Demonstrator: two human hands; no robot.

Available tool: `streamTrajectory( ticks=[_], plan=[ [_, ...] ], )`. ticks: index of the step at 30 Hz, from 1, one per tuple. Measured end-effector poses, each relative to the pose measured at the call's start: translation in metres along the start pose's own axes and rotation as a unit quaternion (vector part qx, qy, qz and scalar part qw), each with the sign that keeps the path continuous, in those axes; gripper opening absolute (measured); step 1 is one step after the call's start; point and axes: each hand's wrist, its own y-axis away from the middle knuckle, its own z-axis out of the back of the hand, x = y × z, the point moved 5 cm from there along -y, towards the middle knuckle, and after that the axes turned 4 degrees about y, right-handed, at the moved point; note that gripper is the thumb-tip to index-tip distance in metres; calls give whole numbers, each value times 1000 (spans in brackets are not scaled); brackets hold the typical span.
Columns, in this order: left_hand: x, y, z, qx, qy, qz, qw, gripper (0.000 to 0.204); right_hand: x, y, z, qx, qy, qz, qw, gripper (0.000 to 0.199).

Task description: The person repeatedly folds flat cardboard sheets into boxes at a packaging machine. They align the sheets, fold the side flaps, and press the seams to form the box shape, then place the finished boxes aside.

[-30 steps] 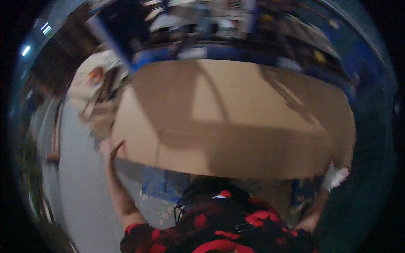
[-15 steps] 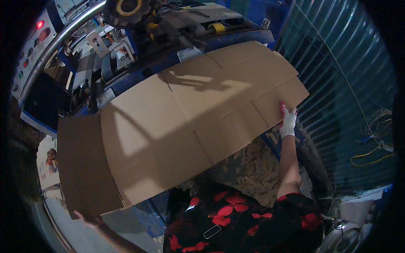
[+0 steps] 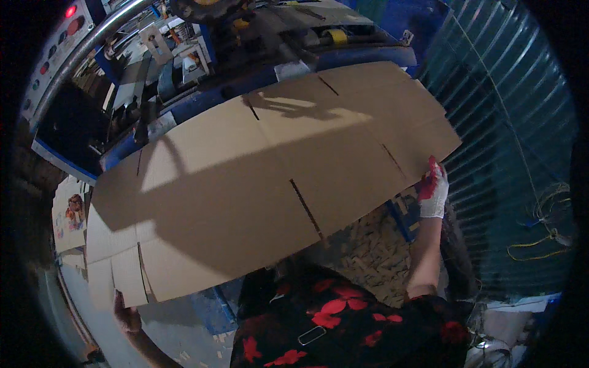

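Note:
A large flat cardboard sheet (image 3: 245, 184), brown with crease lines and several dark slots cut into its long edges, stretches in front of me. My left hand (image 3: 127, 318), bare, pinches its near left corner, with one digit on top. On my right hand (image 3: 434, 191) is a white glove with a red palm side. It grips the near edge close to the sheet's right end, and part of its fingers is hidden. The sheet's far long edge lies against the blue front of a machine (image 3: 227, 89). A shadow falls across its surface.
A control panel (image 3: 58, 52) with a lit red lamp stands at the far left beside a metal pipe (image 3: 92, 52). Green corrugated sheeting (image 3: 509, 122) rises on the right, with yellow cord (image 3: 537, 254) hanging there. Cardboard scraps (image 3: 371, 251) litter the floor below.
The darker left panel of the sheet has come down flat, showing its slots. My left hand has turned at the corner, and my right hand appears slightly lower and further right.

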Motion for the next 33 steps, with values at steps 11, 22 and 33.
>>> streamTrajectory(
  ticks=[11,22,33],
  plan=[
    [1,31,-29,-6,-358,-89,929,44,45,40,-60,209,111,34,971,36],
    [48,26,-278,173,-522,-371,748,50,9,144,-177,477,588,550,354,55],
    [58,-147,-347,197,-595,-398,670,62,-54,56,-330,406,611,566,376,51]
  ],
)
